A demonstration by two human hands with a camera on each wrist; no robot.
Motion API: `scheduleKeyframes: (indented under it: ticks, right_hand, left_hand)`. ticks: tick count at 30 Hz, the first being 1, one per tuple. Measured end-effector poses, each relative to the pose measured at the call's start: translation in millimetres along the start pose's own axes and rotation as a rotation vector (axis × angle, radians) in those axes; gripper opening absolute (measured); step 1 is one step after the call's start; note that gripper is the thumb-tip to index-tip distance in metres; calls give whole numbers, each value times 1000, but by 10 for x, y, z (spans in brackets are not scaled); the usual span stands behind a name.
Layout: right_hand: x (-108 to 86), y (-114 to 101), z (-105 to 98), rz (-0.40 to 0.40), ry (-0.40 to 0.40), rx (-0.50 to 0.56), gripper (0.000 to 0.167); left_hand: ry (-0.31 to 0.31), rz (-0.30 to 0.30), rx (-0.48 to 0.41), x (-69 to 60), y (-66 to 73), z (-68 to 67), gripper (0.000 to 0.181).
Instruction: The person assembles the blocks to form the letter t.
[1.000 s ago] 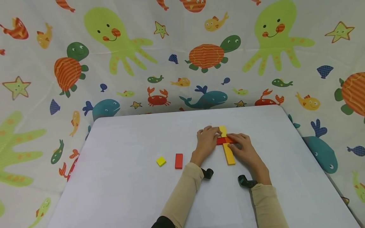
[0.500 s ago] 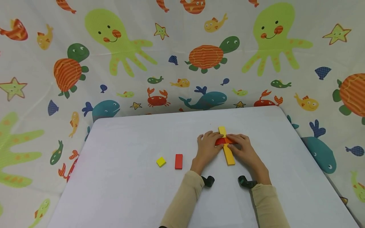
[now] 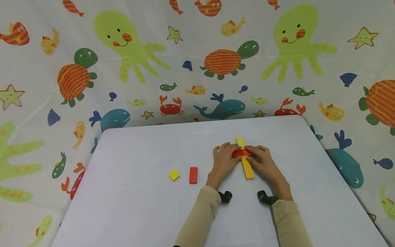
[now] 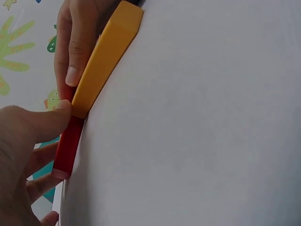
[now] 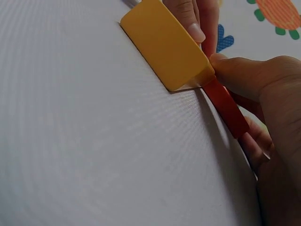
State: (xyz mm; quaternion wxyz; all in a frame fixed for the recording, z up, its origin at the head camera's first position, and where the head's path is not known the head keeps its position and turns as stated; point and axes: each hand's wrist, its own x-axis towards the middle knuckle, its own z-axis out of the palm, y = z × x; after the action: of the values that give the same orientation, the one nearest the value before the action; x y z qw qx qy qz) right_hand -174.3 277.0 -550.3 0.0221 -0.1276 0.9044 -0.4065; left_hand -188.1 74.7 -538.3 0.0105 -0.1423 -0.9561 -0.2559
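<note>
Several wooden blocks lie on the table, meeting as a cross. A yellow block (image 3: 240,141) forms the far arm, and an amber block (image 3: 248,168) the near one. My left hand (image 3: 225,163) pinches a red block (image 3: 237,153) at the cross's left, thumb on the near side and fingers beyond. At the right, my right hand (image 3: 263,163) pinches an orange block (image 3: 248,153) the same way. In the left wrist view the left thumb (image 4: 54,117) touches the red block (image 4: 69,146) beside the amber block (image 4: 106,59). Fingers partly cover both crosspieces.
A small yellow square block (image 3: 174,175) and a red rectangular block (image 3: 193,175) lie to the left on the white table (image 3: 139,206). Behind the table's far edge hangs a curtain (image 3: 185,44) printed with sea animals.
My left hand has come slightly nearer and its thumb has settled against the red block's near side, nudging it slightly left. The right hand keeps its hold on the orange block.
</note>
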Motion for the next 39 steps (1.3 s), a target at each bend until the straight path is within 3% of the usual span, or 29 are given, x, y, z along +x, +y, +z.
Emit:
scheduleKeyframes:
  ticks: [17, 29, 39]
  right_hand:
    - [15, 20, 14, 4, 3, -9, 50]
    - [8, 5, 19, 23, 4, -6, 50]
    - [6, 14, 19, 20, 7, -20, 50]
  left_hand:
    - [5, 19, -18, -62, -15, 18, 49]
    - [-18, 5, 183, -239, 66, -20, 54]
    - [-9, -19, 222, -438, 84, -129, 52]
